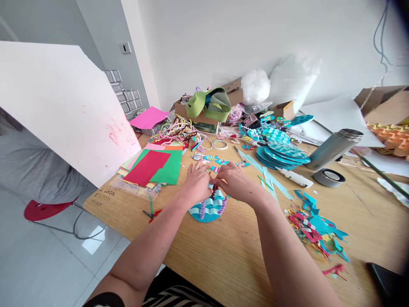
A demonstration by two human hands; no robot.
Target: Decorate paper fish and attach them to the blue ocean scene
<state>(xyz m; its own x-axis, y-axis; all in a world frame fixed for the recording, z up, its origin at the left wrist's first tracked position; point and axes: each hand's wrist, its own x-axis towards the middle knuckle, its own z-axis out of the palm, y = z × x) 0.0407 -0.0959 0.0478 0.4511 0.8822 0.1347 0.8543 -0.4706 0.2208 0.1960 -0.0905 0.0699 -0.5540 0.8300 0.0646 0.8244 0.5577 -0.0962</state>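
A round blue paper disc lies on the table, with pale wavy paper strips across it. Two purple pipe cleaners stand out on it, one on the left and one on the right. Between them a dark red-brown pipe cleaner rises to my fingertips. My right hand pinches at its upper end. Beside it, my left hand has its fingers bent together at the disc's far edge; what they grip is hidden. Just beyond both hands lie small colourful paper fish.
Red paper and green paper lie at left, near red-handled scissors. Stacked blue discs, a glue bottle and a metal flask stand right. Paper scraps lie nearer; a pipe-cleaner heap sits behind.
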